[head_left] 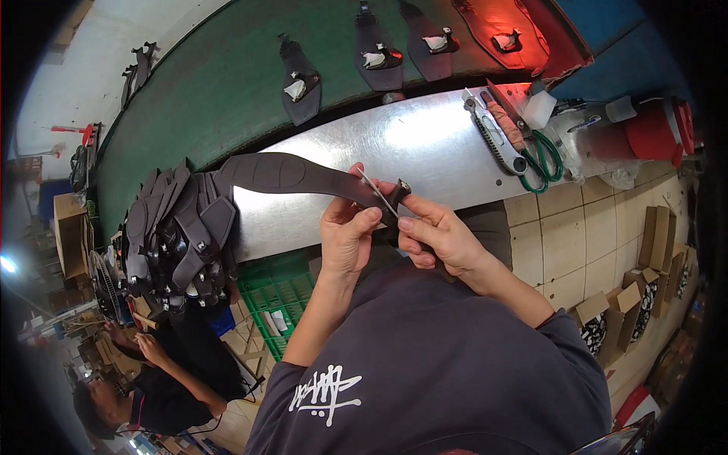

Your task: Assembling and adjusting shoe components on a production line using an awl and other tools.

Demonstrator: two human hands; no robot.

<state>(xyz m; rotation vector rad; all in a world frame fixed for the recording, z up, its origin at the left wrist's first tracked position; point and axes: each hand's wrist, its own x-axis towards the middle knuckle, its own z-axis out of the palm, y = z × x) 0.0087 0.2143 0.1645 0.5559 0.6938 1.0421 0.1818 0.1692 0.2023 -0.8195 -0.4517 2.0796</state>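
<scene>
A long dark grey padded strap (pixel 280 171) reaches from the heap on the left to my two hands over the metal worktop. My left hand (pixel 347 231) is closed on its narrow end, the thumb lying on top. A thin silver strip with a pointed end (pixel 374 188) slants across that end; its kind I cannot make out. My right hand (pixel 440 239) pinches at the strip's lower end, close beside my left thumb. Between the hands a small black fitting with a metal tip (pixel 403 186) stands up by my right fingers. The fingers hide how these parts join.
A heap of similar straps (pixel 178 235) lies at the worktop's left end. Several strap pieces (pixel 299 87) lie along the green belt (pixel 205 106). A utility knife (pixel 494 133) and green-handled scissors (pixel 542 163) lie right of my hands. A green crate (pixel 277 292) stands below; a co-worker (pixel 167 379) sits lower left.
</scene>
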